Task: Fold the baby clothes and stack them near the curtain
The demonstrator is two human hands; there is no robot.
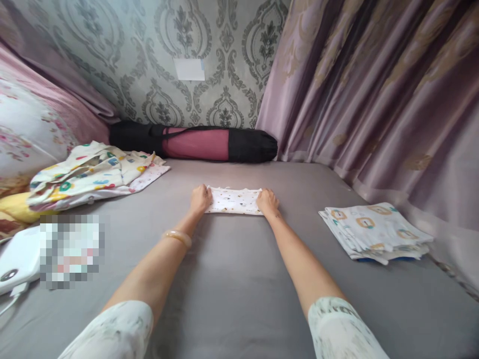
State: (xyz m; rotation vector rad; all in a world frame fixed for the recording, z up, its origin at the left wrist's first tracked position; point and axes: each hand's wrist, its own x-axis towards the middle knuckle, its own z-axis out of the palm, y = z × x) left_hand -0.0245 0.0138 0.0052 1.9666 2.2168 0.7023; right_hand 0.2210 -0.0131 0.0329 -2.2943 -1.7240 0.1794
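Along the near left side of the bed (pixel 232 299), a white device (pixel 18 257) lies with a cable plugged in; what sits beside it is too blurred to name. Toward the right edge, well apart from the hands, rests a stack of folded cloths (pixel 377 227) with orange and green prints. Farther in, near the middle of the bed, the small printed cloth (pixel 234 201) lies as a low, wide strip between the left hand (pixel 201 199) and the right hand (pixel 268 201). Each grip is closed, the left pinching the strip's left end, the right its right end, fingers curled over the fabric. It looks light, soft and limp, unlikely to break or slip, but apt to crease, sag or open out if held at one end only. The two short ends seem the best hold, with every layer caught and a gentle, even pull; its far edge already looks a little ruffled. Beyond, toward the far left corner, is a loose heap of patterned clothes (pixel 93 169), and a long black and red bag (pixel 194 143) lies along the far edge, against the wall (pixel 224 55)
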